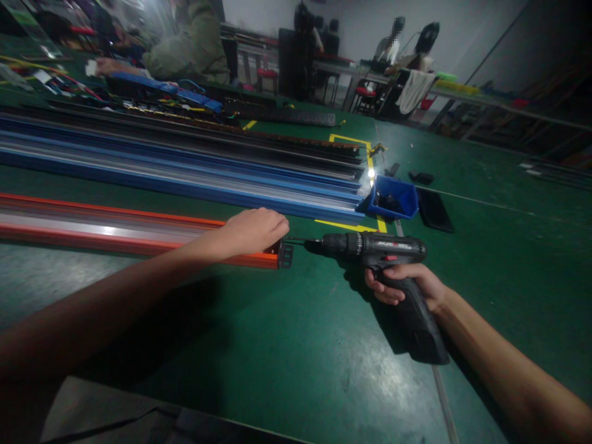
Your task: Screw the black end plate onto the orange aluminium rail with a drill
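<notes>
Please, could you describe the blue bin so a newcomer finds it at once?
On the green table, follow the long blue rails to their right ends. The blue bin sits there, beyond the drill. It is open-topped with dark pieces inside, unlike the flat black object beside it.

Between the left grip [259, 231] and right grip [407, 287], the drill [388, 246] bars passage. Nearer than both, open counter [300, 333] leaves room. Beyond the left grip, blue rails [231, 179] block the way; beyond the right, a blue bin [403, 211] and black tray [435, 211].
</notes>
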The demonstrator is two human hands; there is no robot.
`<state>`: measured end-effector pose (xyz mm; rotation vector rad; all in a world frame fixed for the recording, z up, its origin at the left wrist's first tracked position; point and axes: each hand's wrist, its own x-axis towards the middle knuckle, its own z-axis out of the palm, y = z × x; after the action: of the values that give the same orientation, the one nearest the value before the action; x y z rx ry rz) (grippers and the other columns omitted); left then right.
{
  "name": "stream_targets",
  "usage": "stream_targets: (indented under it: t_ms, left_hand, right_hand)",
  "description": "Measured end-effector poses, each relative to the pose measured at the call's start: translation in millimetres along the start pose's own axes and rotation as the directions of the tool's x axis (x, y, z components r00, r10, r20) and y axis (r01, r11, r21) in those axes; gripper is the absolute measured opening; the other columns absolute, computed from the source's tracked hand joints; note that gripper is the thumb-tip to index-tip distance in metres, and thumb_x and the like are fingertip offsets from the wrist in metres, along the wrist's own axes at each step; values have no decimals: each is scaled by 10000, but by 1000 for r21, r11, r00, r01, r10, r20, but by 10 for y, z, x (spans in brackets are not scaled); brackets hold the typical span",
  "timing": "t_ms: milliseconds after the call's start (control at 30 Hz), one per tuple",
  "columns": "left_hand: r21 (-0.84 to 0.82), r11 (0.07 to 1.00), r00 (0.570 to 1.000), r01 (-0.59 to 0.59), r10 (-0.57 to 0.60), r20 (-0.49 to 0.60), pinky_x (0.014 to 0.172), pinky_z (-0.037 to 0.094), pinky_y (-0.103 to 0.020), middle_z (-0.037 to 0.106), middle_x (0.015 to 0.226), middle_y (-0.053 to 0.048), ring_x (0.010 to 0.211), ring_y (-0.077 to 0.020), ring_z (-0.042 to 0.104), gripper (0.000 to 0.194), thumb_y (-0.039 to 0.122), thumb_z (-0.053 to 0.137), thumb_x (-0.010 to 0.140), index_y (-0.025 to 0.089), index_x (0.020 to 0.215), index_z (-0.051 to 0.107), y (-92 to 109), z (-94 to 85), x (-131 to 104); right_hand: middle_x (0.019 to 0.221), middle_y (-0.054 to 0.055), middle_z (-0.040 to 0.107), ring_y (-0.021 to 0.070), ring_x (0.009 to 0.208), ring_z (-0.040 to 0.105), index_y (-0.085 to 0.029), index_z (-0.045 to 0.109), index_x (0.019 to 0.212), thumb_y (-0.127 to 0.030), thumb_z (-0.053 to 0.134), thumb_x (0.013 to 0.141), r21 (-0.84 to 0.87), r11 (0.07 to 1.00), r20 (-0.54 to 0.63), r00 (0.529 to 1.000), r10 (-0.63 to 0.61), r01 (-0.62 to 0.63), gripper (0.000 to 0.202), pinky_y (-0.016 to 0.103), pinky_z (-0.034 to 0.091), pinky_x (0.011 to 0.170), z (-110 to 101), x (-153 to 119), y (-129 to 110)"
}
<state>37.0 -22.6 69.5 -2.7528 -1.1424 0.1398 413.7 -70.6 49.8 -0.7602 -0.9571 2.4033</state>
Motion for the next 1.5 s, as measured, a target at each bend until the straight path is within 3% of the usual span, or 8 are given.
stream_targets:
  t_ms: [567,1100,1500]
  left_hand:
    - [-5,1000,999,26,-26,20,711,461,-325,737,1018,-119,880,-230,681,344,197,361,1026,145,1045,700,9,-20,11]
    - [36,999,1000,-19,19,8,709,470,-337,738,1033,-131,905,-252,696,333,195,371,1028,133,1074,695,6,-15,10]
    - [4,1000,1000,5,-5,20,721,478,-338,741,1045,-119,907,-250,700,326,231,374,1035,151,1069,688,-27,27,24]
  right_hand:
    - [828,85,655,42,496,441,-38,746,1011,-201,689,888,13,1000,19,1000,6,-6,212,188,498,553,-19,-9,7]
    - [848,77,641,51,511,451,-49,737,1045,-225,701,922,-4,1000,33,999,9,-9,218,205,520,572,-66,-15,19]
    - [817,74,647,49,482,402,-63,757,999,-238,725,883,-25,1000,-18,1000,2,-3,213,217,453,515,-21,-11,9]
